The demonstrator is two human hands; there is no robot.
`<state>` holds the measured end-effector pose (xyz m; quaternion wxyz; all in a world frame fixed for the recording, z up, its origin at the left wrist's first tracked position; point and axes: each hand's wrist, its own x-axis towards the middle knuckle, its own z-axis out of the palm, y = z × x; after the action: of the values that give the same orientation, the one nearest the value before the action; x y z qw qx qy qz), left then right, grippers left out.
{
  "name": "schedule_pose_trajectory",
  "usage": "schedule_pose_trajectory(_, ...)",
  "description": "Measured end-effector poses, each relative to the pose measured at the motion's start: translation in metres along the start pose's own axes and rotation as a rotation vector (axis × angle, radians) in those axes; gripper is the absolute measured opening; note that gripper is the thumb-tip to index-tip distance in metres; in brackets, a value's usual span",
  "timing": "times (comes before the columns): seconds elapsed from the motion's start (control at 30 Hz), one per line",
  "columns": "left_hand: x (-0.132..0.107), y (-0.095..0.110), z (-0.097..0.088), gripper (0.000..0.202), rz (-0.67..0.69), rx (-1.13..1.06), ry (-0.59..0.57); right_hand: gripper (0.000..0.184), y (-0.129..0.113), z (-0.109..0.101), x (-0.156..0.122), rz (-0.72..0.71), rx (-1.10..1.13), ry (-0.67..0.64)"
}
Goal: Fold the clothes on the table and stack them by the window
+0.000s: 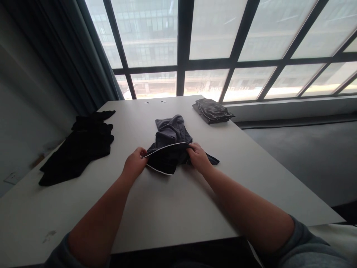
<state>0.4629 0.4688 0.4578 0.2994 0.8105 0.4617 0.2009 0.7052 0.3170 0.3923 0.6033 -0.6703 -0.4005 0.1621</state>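
A dark grey and black garment (171, 130) with thin white edging lies crumpled at the middle of the white table (161, 208). My left hand (135, 162) pinches its white-trimmed edge at the left end. At the other end of that edge, my right hand (199, 158) grips the fabric between thumb and fingers. The edge is stretched between both hands and lifted a little, with a black flap hanging below it. The grey part rests on the table behind. A dark corner pokes out to the right, beyond my right hand. The garment's exact kind is unclear.
A heap of black clothing (83, 145) lies along the table's left side. Folded striped cloth (213, 110) sits in a stack near the far right edge. Behind the table are a large window (209, 33) and a dark curtain (69, 44).
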Motion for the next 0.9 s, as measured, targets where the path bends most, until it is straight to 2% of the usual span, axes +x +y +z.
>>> schedule_pose_trajectory(0.07,0.001,0.002,0.001,0.034,-0.109,-0.352,-0.146,0.022,0.001,-0.002,0.001,-0.049,-0.079,0.008)
schedule_pose_trajectory(0.17,-0.003,0.007,0.006,0.043,-0.220,-0.778,-0.318,0.026,0.000,-0.005,0.001,-0.014,-0.118,-0.018)
schedule_pose_trajectory(0.27,-0.005,0.009,0.008,0.034,-0.285,-0.964,-0.383,0.022,-0.002,-0.004,-0.001,0.092,-0.050,-0.010)
schedule_pose_trajectory(0.33,-0.005,0.010,0.006,0.024,-0.290,-1.047,-0.383,0.021,-0.002,-0.002,-0.001,0.187,0.097,-0.032)
schedule_pose_trajectory(0.4,-0.003,0.010,0.004,0.017,-0.269,-1.098,-0.366,0.025,-0.001,0.001,0.000,0.280,0.269,-0.062)
schedule_pose_trajectory(0.5,-0.001,0.014,0.003,0.019,-0.228,-1.098,-0.357,0.028,0.000,0.004,0.002,0.384,0.434,-0.071)
schedule_pose_trajectory(0.6,-0.002,0.017,0.004,0.018,-0.215,-1.060,-0.342,0.028,0.000,0.005,0.002,0.451,0.528,-0.060)
schedule_pose_trajectory(0.73,-0.007,0.022,0.007,0.016,-0.289,-1.022,-0.288,0.022,0.003,0.005,0.002,0.460,0.543,-0.065)
schedule_pose_trajectory(0.8,-0.011,0.024,0.009,0.021,-0.242,-0.970,-0.273,0.018,0.001,0.004,0.000,0.384,0.418,-0.055)
schedule_pose_trajectory(0.87,-0.016,0.025,0.011,0.030,-0.168,-0.908,-0.270,0.018,-0.006,0.002,-0.004,0.165,0.184,0.005)
schedule_pose_trajectory(0.9,-0.018,0.026,0.013,0.034,-0.139,-0.882,-0.268,0.024,-0.011,0.001,-0.007,0.014,0.056,0.028)
